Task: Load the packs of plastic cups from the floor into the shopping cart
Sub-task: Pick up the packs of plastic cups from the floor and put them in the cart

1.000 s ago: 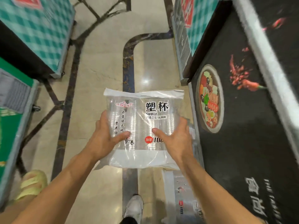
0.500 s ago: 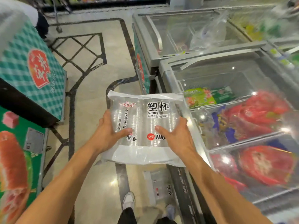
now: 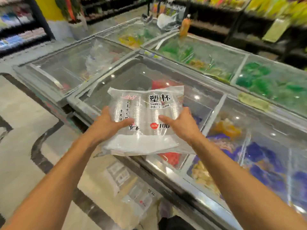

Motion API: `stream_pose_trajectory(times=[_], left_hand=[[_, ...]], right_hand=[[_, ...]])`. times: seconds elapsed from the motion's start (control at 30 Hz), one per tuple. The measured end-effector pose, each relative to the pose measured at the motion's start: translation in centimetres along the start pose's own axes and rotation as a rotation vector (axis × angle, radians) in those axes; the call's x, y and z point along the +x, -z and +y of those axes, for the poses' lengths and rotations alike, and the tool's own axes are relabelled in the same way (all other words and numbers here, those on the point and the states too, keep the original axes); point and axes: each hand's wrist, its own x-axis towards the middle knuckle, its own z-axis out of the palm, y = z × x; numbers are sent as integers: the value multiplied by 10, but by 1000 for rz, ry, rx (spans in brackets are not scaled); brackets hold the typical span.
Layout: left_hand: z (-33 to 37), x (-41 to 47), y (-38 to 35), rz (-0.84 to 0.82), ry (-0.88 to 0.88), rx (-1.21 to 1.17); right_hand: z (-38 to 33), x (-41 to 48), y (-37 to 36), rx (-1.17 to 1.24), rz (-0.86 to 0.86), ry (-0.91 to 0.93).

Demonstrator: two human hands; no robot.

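I hold a clear pack of plastic cups (image 3: 146, 113) with black Chinese print and a red dot, out in front of me at chest height above the edge of a chest freezer. My left hand (image 3: 108, 127) grips its left side, thumb on top. My right hand (image 3: 179, 125) grips its right side the same way. More packs of cups (image 3: 129, 188) lie on the floor beside the freezer, below my arms. No shopping cart is in view.
Glass-topped chest freezers (image 3: 191, 77) full of coloured frozen packs fill the middle and right. Blurred shop shelves run along the back. A marble floor (image 3: 25, 130) with dark inlay lines lies to the left. My dark shoe shows at the bottom.
My view has swung up and to the right, from the floor to the freezers and shelves. The pack stays gripped in both hands and has risen with them.
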Motion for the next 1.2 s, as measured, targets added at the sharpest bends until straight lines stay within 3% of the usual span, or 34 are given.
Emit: stream_pose_trajectory(times=[0.23, 0.43, 0.87, 1.2], left_hand=[[88, 5, -74, -367, -306, 119], [177, -75, -178, -684, -587, 158], [301, -380, -426, -1222, -1060, 319], [313, -656, -523, -1532, -1327, 432]], right_hand=[[71, -105, 90, 142, 313, -216], [147, -241, 142, 239, 623, -419], [282, -593, 194, 434, 1349, -868], [338, -794, 161, 475, 1749, -1166]])
